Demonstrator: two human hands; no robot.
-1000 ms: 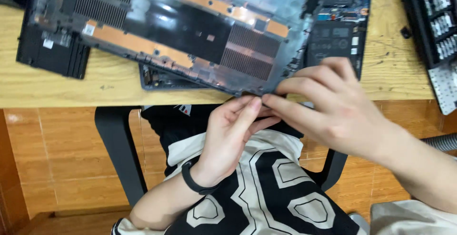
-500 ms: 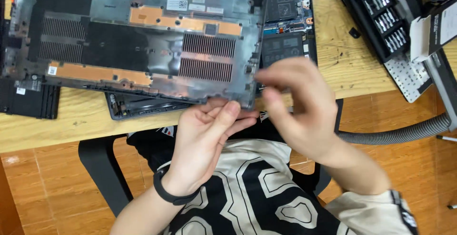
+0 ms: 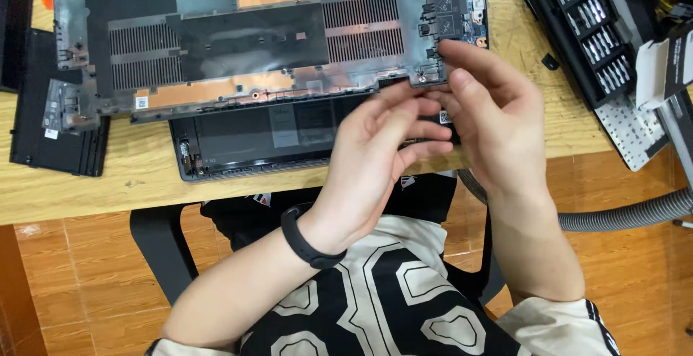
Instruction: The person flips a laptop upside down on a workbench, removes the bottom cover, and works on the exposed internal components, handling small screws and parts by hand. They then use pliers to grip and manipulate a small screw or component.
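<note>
A grey laptop bottom cover [image 3: 216,46] with copper foil patches and vent grilles lies tilted over the open laptop base [image 3: 274,136], whose black battery shows along the front edge. My right hand [image 3: 498,125] pinches the cover's front right corner. My left hand [image 3: 382,154], with a black band on the wrist, grips the cover's front edge just beside it, thumb on top and fingers underneath. The two hands touch each other. The corner itself is partly hidden by the fingers.
A black flat part [image 3: 58,132] lies at the left on the wooden table [image 3: 130,190]. At the right stand a black screwdriver bit case [image 3: 585,31] and a white perforated panel [image 3: 635,129]. A grey ribbed hose [image 3: 628,215] hangs off the table's right side.
The cover's front edge has come up off the base, exposing the battery. Both hands have moved from the front edge to the cover's right corner.
</note>
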